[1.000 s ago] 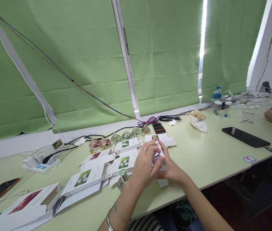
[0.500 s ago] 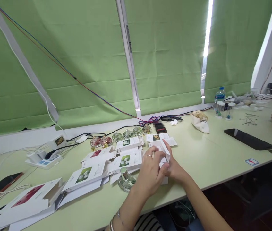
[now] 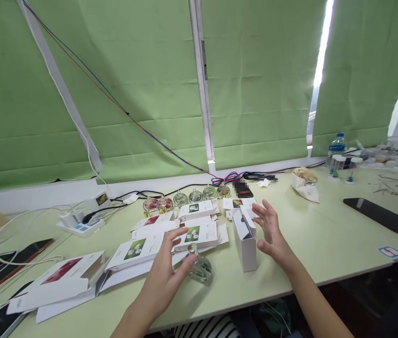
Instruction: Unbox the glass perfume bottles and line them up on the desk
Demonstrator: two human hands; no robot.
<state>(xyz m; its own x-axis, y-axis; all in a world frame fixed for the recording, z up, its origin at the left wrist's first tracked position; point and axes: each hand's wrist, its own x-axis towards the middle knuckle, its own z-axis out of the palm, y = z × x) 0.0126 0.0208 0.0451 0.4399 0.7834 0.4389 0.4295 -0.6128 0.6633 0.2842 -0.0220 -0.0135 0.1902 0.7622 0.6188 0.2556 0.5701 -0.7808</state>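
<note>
A narrow white carton (image 3: 246, 244) stands upright on the table, its top flaps partly raised. Just to its right, my right hand (image 3: 271, 237) is open, fingers spread and apart from the carton. A round clear glass bottle (image 3: 201, 270) with a silvery-green cap leans or stands near the table's front edge. My left hand (image 3: 165, 270) is open at its left, thumb and fingers apart beside the cap; whether the thumb touches the bottle I cannot tell. Behind it lie flat white boxes (image 3: 202, 234) printed with flower pictures.
Several round glass bottles (image 3: 195, 195) line the back, some with red contents. More open boxes (image 3: 61, 277) lie at left, near phones and a power strip (image 3: 81, 227). A cloth pouch (image 3: 304, 185), a black phone-like slab (image 3: 382, 216) and a water bottle (image 3: 337, 144) are at right.
Both hands have let go of the white carton, which now stands upright. My left hand has moved left to the glass bottle; my right hand has opened. The view has shifted left.
</note>
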